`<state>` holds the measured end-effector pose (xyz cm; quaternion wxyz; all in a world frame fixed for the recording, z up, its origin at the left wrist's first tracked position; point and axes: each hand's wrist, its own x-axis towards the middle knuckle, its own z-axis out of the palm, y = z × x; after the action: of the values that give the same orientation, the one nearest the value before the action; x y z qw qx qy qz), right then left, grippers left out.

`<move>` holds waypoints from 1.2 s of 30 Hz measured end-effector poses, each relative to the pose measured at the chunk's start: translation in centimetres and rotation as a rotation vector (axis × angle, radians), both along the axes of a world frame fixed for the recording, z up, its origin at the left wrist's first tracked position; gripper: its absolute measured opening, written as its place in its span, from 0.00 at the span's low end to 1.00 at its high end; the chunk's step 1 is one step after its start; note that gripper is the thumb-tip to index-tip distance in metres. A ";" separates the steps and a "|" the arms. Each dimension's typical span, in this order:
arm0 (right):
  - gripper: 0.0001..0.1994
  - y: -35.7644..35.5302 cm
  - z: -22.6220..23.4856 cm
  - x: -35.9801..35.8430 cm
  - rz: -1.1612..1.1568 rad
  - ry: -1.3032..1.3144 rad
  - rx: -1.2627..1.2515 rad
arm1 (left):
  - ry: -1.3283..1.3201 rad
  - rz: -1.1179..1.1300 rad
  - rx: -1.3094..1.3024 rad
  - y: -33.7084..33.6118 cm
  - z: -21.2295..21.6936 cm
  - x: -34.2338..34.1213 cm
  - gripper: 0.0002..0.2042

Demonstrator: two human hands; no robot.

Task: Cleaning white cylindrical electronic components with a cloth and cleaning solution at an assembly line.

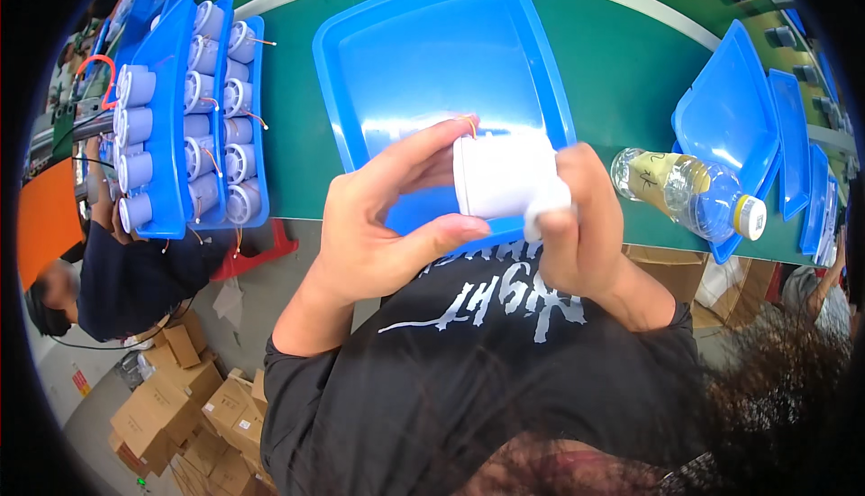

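My left hand (378,212) is closed around a white cylindrical housing (505,174), thumb below and fingers along its upper left. A thin yellow-orange wire (471,125) sticks out by the fingertips. The housing is held tilted on its side, above the near part of a large blue tray (432,63). At the housing's right end, my right hand (587,217) pinches a small soft white wad (551,200) that looks like a wiping cloth and touches the housing. Motion blurs the wad and those fingertips slightly.
Blue trays (221,118) at the left hold several similar white housings with wires. A plastic bottle (689,191) with a yellow label lies to the right, beside more blue trays (734,104). Cardboard boxes (167,406) are on the floor; another person (135,280) works at the left.
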<state>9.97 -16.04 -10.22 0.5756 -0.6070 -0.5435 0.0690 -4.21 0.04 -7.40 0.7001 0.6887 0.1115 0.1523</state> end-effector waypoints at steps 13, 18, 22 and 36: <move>0.09 0.3 -0.8 0.8 -0.035 -0.144 0.058 | 0.105 0.036 -0.413 -0.4 0.7 0.9 0.29; 0.11 0.9 -0.2 -0.3 -0.081 0.282 -0.058 | -0.023 0.135 0.220 -1.0 -0.1 0.8 0.28; 0.20 2.6 0.1 1.3 0.116 1.306 -0.290 | -0.157 0.122 0.838 0.8 -0.3 0.6 0.25; 0.21 3.0 2.2 1.3 0.046 -0.527 -0.038 | -0.305 0.223 0.497 0.1 -0.7 -1.0 0.34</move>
<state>11.23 -13.05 -8.00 0.4011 -0.6022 -0.6869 -0.0681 -5.26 0.10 -8.07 0.4977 0.7915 0.0394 0.3524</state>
